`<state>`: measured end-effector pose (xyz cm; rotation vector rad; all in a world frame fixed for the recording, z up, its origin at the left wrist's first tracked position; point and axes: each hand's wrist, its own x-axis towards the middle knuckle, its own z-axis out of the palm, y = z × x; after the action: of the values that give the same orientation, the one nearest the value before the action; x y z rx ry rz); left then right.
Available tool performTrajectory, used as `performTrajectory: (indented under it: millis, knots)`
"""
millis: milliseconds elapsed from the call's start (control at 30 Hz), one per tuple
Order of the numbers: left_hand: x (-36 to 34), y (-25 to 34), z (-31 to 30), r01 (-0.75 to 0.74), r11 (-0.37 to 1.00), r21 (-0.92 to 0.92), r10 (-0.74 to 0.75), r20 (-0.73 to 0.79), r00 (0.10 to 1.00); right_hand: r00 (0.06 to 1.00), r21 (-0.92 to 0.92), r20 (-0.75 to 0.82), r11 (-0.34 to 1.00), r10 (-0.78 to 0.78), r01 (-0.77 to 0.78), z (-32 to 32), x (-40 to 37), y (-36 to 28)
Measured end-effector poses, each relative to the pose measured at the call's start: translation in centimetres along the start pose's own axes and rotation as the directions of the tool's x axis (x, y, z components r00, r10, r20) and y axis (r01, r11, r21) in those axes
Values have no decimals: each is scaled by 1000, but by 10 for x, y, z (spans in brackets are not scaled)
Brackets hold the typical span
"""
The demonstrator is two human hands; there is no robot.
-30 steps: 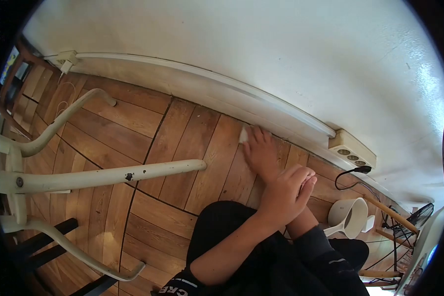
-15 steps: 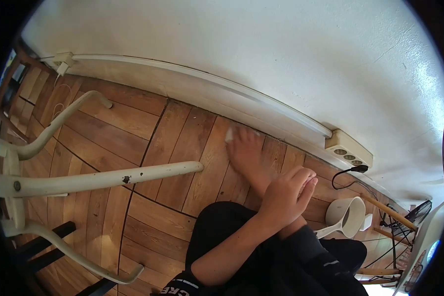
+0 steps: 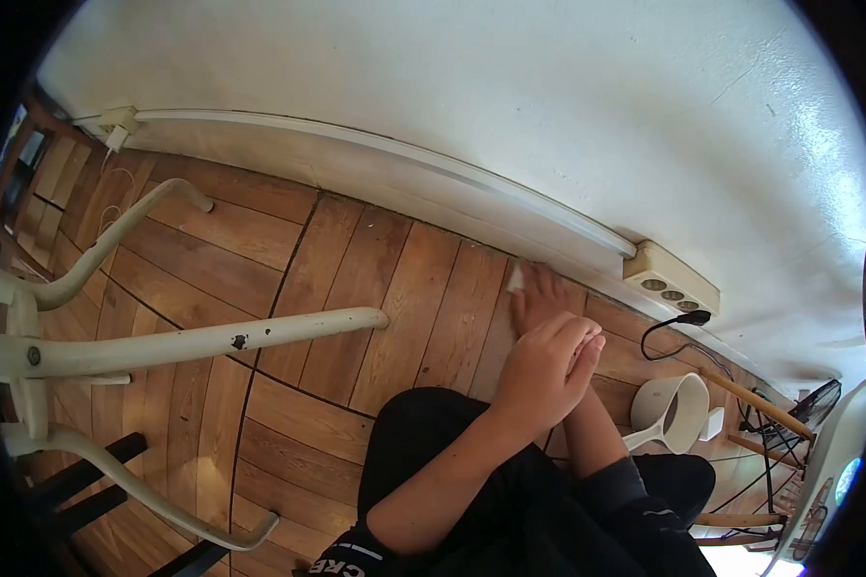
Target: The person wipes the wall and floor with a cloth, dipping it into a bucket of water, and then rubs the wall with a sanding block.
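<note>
A: First, entry one: cloth (image 3: 516, 278). Location?
B: On floor (image 3: 394, 298), just beside skirting (image 3: 356, 171), under the fingertips of the right hand (image 3: 541, 306).
A: Handling?
B: Small, white, soft and light, likely limp, and it probably slides easily over boards. Best kept flat under the fingers or pinched at an edge.
A: Right hand, state?
B: Laid flat, fingers out, pressing cloth down, not closed round it.
A: Left hand (image 3: 548, 370)?
B: Loosely curled, nothing seen in it, resting on right forearm.
</note>
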<state>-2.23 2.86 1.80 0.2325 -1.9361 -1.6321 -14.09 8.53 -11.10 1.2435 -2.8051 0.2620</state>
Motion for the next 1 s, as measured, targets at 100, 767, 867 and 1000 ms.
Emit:
performTrajectory:
  millis: [100,767,867,1000]
  knots:
    - [-1,3,3,41,999,-33,-41,13,999,997,-93,-42,994,57,-61,-2,-13,19]
    - [1,-11,8,-1,1000,14,1,36,999,964,124,-161,964,-214,234,27,44,-72]
    - [-1,-5,8,7,1000,24,-9,63,998,988,106,-68,984,-139,146,18,26,-34]
    - [-4,-2,12,25,999,22,-26,69,997,1000,9,9,1000,22,-22,1,-5,20]
